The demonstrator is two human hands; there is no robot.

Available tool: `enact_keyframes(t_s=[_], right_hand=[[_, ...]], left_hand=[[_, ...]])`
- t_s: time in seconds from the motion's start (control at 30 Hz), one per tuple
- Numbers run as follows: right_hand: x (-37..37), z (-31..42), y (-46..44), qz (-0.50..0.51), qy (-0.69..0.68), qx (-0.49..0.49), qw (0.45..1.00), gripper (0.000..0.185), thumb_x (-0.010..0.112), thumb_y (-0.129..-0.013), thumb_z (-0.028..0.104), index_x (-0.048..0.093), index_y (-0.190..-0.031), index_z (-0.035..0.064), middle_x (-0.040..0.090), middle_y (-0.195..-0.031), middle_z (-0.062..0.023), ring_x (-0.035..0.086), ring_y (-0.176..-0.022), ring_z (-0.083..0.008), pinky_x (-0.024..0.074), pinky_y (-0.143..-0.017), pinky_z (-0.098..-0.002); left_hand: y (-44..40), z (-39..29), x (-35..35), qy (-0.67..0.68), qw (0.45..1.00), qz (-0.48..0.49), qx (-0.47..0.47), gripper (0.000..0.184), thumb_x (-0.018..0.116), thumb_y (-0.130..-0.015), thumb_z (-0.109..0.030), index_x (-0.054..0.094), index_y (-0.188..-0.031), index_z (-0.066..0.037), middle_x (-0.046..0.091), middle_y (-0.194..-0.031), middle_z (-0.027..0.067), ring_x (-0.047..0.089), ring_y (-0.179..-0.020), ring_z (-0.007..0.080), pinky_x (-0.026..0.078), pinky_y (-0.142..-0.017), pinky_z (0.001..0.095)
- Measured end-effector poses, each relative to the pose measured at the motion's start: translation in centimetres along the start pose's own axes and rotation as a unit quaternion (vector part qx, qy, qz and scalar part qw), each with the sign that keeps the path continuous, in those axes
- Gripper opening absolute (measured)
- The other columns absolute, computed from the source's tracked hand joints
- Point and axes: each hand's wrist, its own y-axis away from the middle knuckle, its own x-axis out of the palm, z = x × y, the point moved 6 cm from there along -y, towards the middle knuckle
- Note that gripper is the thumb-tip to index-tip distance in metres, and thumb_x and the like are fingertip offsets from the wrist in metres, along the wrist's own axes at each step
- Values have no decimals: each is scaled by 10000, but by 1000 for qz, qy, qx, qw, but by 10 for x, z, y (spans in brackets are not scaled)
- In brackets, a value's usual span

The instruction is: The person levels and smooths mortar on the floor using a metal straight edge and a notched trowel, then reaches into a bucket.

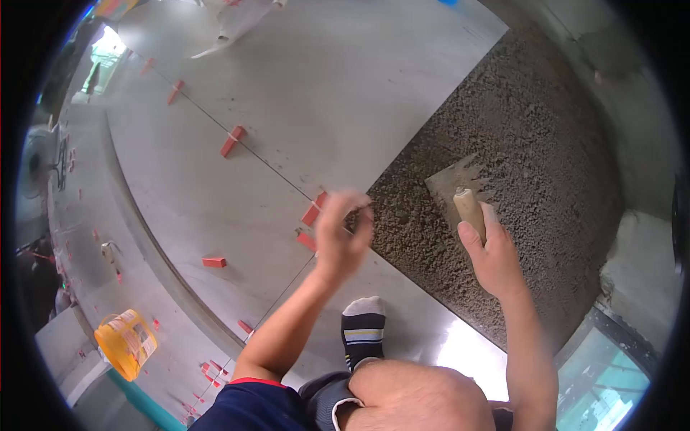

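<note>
My right hand point(494, 255) grips the pale handle of a trowel point(445, 182), its flat metal blade resting on the rough grey mortar bed point(532, 144). The blade's far edge is smeared with mortar. At the corner where the large grey tiles point(323, 93) meet the mortar, my left hand point(341, 241) is curled and slightly blurred; something dark shows between its thumb and fingers, too unclear to name. Close beside the left hand, a red tile-levelling wedge point(314, 209) and a second red wedge point(307, 240) sit at the tile joints.
More red wedges point(232, 141) stand along the joint, and a loose one point(214, 262) lies on a tile. A yellow bucket point(126, 345) stands at lower left. My socked foot point(364, 327) is on the tile. A wall point(647, 251) borders the mortar at right.
</note>
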Motion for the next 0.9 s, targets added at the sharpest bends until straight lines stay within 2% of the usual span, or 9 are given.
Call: enact_keyframes(t_s=[0.03, 0.1, 0.13, 0.2, 0.33, 0.43, 0.53, 0.63, 0.9], right_hand=[[-4, 0, -1, -4, -1, -17, 1000, 490, 534, -1007, 477, 484, -1265, 64, 677, -987, -236, 679, -894, -421, 528, -761, -510], [11, 5, 0, 103, -25, 13, 994, 483, 539, -1007, 454, 476, -1274, 57, 671, -1006, -258, 676, -905, -443, 530, -769, -518], [23, 11, 2, 156, -41, 28, 987, 480, 542, -1008, 443, 471, -1278, 53, 668, -1016, -268, 675, -910, -454, 531, -773, -521], [48, 24, 7, 170, -22, 5, 985, 476, 580, -994, 392, 464, -1276, 27, 653, -1051, -298, 654, -942, -483, 521, -808, -553], [97, 32, 13, 166, -38, -53, 984, 481, 593, -986, 355, 461, -1280, -2, 648, -1057, -305, 642, -943, -495, 518, -822, -552], [107, 40, 13, 158, -48, -77, 983, 491, 587, -988, 349, 465, -1277, -28, 644, -1066, -307, 637, -954, -494, 517, -838, -542], [107, 45, 10, 155, -40, -88, 983, 489, 584, -990, 344, 478, -1259, -50, 644, -1065, -304, 635, -967, -489, 515, -854, -531], [110, 47, 4, 158, -35, -97, 982, 490, 584, -990, 346, 487, -1247, -61, 643, -1069, -304, 633, -976, -486, 513, -864, -523], [124, 49, 3, 186, -41, -79, 979, 473, 591, -985, 354, 472, -1238, -28, 642, -1068, -294, 634, -964, -486, 515, -857, -524]], left_hand=[[0, 31, -4, 98, 992, -23, -81, 198, 601, -846, 78, 630, -1021, -10, 645, -960, 75, 627, -860, 183, 511, -785, 296], [-8, 49, -26, 80, 982, -53, -161, 169, 594, -866, 62, 626, -1017, -4, 634, -946, 55, 616, -842, 148, 513, -770, 289], [-14, 53, -37, 26, 990, -66, -120, 168, 606, -861, 52, 628, -1016, -8, 643, -938, 68, 623, -840, 159, 512, -768, 296], [-19, 66, -56, -85, 992, -88, -39, 169, 628, -852, 32, 633, -1013, -17, 662, -921, 93, 637, -836, 179, 511, -763, 308], [-3, 100, -69, -49, 985, -47, -158, 114, 621, -877, 18, 626, -981, -27, 636, -885, 72, 612, -729, 159, 496, -680, 279], [8, 110, -65, -33, 988, -37, -143, 97, 610, -901, 28, 619, -989, -11, 606, -789, 16, 559, -703, 78, 462, -663, 226], [10, 104, -62, -48, 987, -33, -151, 99, 609, -892, 31, 620, -978, -18, 606, -821, 23, 562, -710, 85, 467, -662, 234], [10, 101, -62, -67, 989, -37, -124, 117, 644, -859, 1, 624, -962, -51, 618, -877, 60, 626, -705, 176, 494, -642, 296], [11, 96, -63, -81, 992, -40, -90, 136, 643, -845, 19, 625, -968, -36, 617, -881, 83, 626, -715, 199, 503, -660, 312]])
